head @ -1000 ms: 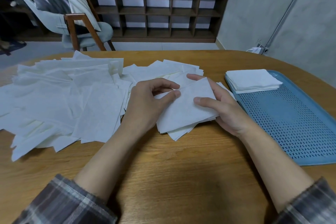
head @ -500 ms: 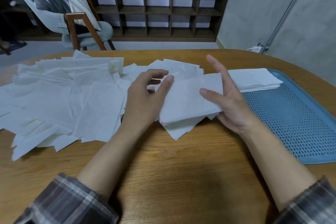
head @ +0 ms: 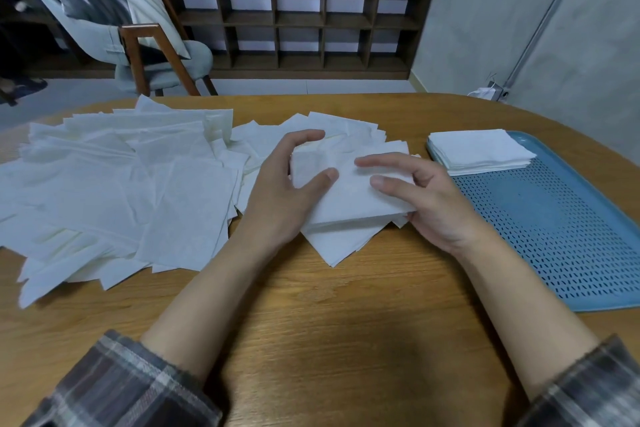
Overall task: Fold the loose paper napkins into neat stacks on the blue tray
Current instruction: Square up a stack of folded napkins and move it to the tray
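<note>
L hand (head: 277,191), R hand (head: 433,204) on folded napkin (head: 349,199) betw. pile (head: 121,191) & tray (head: 554,225)

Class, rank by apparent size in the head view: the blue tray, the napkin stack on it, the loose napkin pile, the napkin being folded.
1. Loose napkin pile.
2. Blue tray, cut off at the frame edge.
3. Napkin being folded and napkin stack: similar, and the first is nearer, so unranked.
</note>
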The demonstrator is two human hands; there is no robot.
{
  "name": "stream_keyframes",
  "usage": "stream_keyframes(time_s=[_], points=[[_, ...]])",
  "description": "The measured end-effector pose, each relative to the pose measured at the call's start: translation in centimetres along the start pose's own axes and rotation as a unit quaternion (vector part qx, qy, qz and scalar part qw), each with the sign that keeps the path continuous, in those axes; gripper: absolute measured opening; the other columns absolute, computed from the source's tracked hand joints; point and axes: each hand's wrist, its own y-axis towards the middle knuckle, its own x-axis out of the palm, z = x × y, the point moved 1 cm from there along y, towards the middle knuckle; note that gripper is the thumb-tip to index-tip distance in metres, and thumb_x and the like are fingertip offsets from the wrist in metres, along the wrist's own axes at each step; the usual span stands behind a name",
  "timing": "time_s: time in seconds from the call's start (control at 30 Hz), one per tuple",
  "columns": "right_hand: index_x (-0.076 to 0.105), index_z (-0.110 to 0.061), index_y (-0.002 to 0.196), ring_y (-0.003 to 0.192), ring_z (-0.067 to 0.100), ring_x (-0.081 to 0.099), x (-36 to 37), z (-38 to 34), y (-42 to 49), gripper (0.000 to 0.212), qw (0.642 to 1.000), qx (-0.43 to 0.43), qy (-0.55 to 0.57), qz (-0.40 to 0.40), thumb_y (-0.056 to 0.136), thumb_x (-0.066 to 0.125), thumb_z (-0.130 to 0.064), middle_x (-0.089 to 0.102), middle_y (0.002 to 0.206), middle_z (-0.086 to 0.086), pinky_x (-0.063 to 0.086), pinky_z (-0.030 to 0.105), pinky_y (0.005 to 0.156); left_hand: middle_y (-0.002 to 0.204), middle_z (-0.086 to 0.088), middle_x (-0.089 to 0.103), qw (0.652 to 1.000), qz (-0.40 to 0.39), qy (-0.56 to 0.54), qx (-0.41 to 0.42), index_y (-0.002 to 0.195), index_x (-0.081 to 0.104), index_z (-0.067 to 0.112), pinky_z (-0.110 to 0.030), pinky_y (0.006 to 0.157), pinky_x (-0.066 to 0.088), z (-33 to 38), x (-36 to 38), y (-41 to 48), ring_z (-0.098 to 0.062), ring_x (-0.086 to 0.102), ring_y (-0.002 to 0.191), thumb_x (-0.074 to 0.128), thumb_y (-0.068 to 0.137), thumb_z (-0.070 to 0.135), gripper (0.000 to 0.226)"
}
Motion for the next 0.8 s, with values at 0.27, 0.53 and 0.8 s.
stream_keyframes(time_s=[0.27, 0.53, 0.8], points=[[0.078, -0.024, 0.119, 0.125, -0.004, 0.062, -1.0, 0.4, 0.3, 0.036, 0.978, -0.045, -0.125, 0.16, 0.094, 0.072, 0.001, 0.075, 0.123, -0.02, 0.045, 0.024, 0.114, 0.122, 0.009, 0.051, 0.962, 0.015, 0.2, 0.187, 0.113, 0.065, 0.027, -0.013, 0.096, 0.041, -0.2, 1.4, -1.0, -0.006, 0.05, 0.116, 0.087, 0.082, 0.03, 0.038], [0.078, -0.028, 0.122, 0.121, -0.008, 0.06, -1.0, 0.4, 0.2, 0.037, 0.971, -0.028, -0.125, 0.2, 0.095, 0.073, -0.004, 0.072, 0.121, -0.029, 0.046, 0.038, 0.116, 0.095, 0.016, 0.063, 0.917, -0.18, 0.327, 0.141, 0.097, 0.072, 0.032, -0.035, 0.078, 0.052, -0.6, 2.3, -1.6, -0.004, 0.058, 0.093, 0.078, 0.087, 0.05, 0.022], [0.077, -0.026, 0.121, 0.125, -0.009, 0.058, -1.1, 0.3, 0.2, 0.035, 0.976, -0.048, -0.135, 0.165, 0.095, 0.072, -0.004, 0.073, 0.125, -0.023, 0.042, 0.01, 0.105, 0.086, 0.02, 0.076, 0.943, -0.222, 0.23, 0.093, 0.092, 0.084, 0.031, -0.019, 0.073, 0.05, -0.2, 1.4, -1.3, 0.002, 0.067, 0.085, 0.079, 0.094, 0.034, 0.006]])
